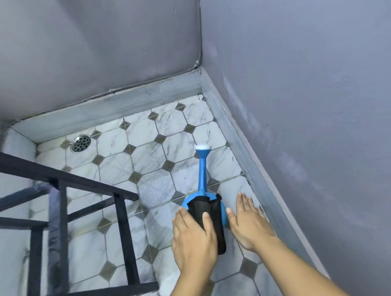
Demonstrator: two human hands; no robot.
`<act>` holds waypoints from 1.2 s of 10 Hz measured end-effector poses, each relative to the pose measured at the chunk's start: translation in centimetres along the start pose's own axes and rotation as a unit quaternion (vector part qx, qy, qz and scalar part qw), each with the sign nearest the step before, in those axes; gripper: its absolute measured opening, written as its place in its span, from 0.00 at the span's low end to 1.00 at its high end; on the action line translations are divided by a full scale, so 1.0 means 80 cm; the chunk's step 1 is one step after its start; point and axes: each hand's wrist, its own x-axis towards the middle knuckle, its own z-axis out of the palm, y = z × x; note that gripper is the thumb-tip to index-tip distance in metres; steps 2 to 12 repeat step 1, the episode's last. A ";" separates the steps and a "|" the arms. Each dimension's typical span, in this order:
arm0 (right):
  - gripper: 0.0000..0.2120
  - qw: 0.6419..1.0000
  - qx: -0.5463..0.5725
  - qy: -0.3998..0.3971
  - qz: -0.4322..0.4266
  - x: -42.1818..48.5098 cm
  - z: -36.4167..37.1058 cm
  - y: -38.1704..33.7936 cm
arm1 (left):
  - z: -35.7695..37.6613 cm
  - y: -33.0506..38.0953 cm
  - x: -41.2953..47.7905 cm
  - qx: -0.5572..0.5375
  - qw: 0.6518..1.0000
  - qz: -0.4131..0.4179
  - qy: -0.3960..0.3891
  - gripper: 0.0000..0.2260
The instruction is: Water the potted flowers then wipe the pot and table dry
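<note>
A blue watering can stands on the tiled floor near the right wall, its long spout with a white rose pointing away from me. A black cloth is draped over the can's top and hangs down its near side. My left hand grips the cloth and the can's left side, with the thumb pressed on the cloth. My right hand is flat with fingers straight, just right of the can, its thumb close to the blue body. No potted flowers are in view.
A black metal frame, like a table or stand, fills the left side close to my left arm. A round metal floor drain sits at the far left. Grey walls meet in a corner, with a raised skirting along the right.
</note>
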 end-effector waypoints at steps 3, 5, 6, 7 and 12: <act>0.30 0.999 0.007 0.025 -0.032 -0.094 -0.088 -0.030 | -0.106 0.053 -0.058 -0.014 0.997 0.072 -0.017 0.28; 0.30 0.999 0.007 0.025 -0.032 -0.094 -0.088 -0.030 | -0.106 0.053 -0.058 -0.014 0.997 0.072 -0.017 0.28; 0.30 0.999 0.007 0.025 -0.032 -0.094 -0.088 -0.030 | -0.106 0.053 -0.058 -0.014 0.997 0.072 -0.017 0.28; 0.30 0.999 0.007 0.025 -0.032 -0.094 -0.088 -0.030 | -0.106 0.053 -0.058 -0.014 0.997 0.072 -0.017 0.28; 0.30 0.999 0.007 0.025 -0.032 -0.094 -0.088 -0.030 | -0.106 0.053 -0.058 -0.014 0.997 0.072 -0.017 0.28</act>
